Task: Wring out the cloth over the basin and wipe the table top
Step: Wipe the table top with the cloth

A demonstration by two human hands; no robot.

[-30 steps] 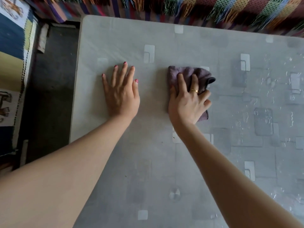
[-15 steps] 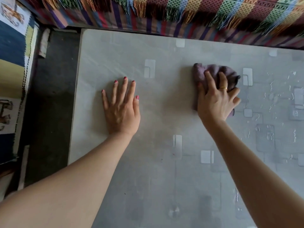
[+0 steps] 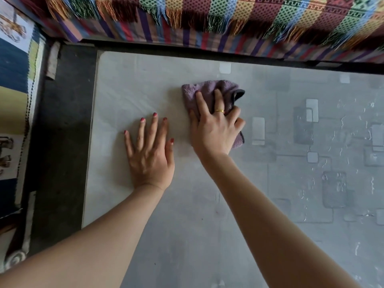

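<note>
Pressing on a bunched purple cloth (image 3: 209,90), the right hand (image 3: 214,132) is seen with fingers spread and nearly straight on top of it, a gold ring on one finger. The cloth is crumpled, with a dark edge on its right side and a corner showing below the palm; it lies on the bench (image 3: 187,235) near the far edge, left of centre. The left hand (image 3: 149,154) is laid flat and open on the bench just beside the right hand, holding nothing. Water streaks (image 3: 342,125) are visible on the right part of the grey patterned surface. A striped fringed fabric (image 3: 207,17) hangs beyond the far edge; dark floor (image 3: 62,132) is seen to the left.
</note>
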